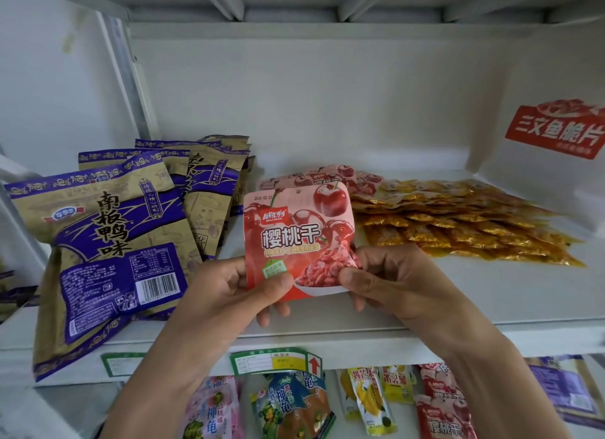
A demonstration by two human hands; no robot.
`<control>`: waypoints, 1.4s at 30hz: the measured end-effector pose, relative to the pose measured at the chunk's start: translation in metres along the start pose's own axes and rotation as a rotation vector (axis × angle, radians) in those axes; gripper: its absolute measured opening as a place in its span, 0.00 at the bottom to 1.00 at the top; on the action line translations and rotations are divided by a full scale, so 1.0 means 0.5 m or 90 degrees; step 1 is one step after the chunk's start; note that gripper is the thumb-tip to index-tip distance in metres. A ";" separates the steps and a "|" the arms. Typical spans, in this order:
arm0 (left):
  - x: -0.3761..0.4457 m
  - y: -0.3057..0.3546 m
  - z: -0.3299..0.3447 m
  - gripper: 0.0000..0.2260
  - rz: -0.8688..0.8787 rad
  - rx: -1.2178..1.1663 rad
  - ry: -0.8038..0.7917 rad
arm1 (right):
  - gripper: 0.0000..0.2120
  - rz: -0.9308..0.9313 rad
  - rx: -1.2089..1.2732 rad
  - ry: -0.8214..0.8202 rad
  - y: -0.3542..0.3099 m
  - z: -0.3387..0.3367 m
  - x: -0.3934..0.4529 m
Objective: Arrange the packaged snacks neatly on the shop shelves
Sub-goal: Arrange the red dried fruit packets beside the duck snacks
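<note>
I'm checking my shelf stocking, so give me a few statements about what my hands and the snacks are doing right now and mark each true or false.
1. Both hands, left hand and right hand, hold the dried cherry packet. True.
2. The packet is lying flat on the shelf. False: it is held upright above the shelf's front part.
3. The purple and gold bags stand to the left of the packet. True.
4. The yellow sachets are stacked upright in a box. False: they lie flat in overlapping rows on the shelf.
5. More cherry packets lie behind the held one. True.

white metal shelving (327, 335) with a white back panel (311, 105).
</note>
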State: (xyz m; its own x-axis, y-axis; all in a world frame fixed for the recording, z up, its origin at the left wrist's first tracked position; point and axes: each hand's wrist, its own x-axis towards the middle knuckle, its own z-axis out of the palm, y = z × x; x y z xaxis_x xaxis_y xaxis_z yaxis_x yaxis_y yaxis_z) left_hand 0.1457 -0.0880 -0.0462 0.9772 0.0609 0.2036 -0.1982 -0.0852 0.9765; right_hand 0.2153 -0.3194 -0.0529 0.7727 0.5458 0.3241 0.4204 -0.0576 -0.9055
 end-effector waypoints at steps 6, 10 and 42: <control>0.002 0.001 0.002 0.05 0.009 -0.003 -0.018 | 0.17 -0.026 0.071 0.016 -0.004 -0.005 -0.003; 0.004 -0.005 0.002 0.04 0.028 -0.009 -0.008 | 0.17 -0.017 0.050 0.010 0.002 -0.006 -0.004; 0.001 -0.022 0.023 0.17 0.018 -0.052 0.025 | 0.17 0.007 -0.099 0.134 0.008 0.052 -0.043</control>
State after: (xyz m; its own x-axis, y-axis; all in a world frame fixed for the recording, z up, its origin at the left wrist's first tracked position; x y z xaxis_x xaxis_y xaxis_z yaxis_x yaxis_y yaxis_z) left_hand 0.1492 -0.0986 -0.0575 0.9677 0.0981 0.2323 -0.2329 -0.0056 0.9725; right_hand 0.1880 -0.3097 -0.0705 0.8530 0.3593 0.3785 0.4664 -0.1995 -0.8618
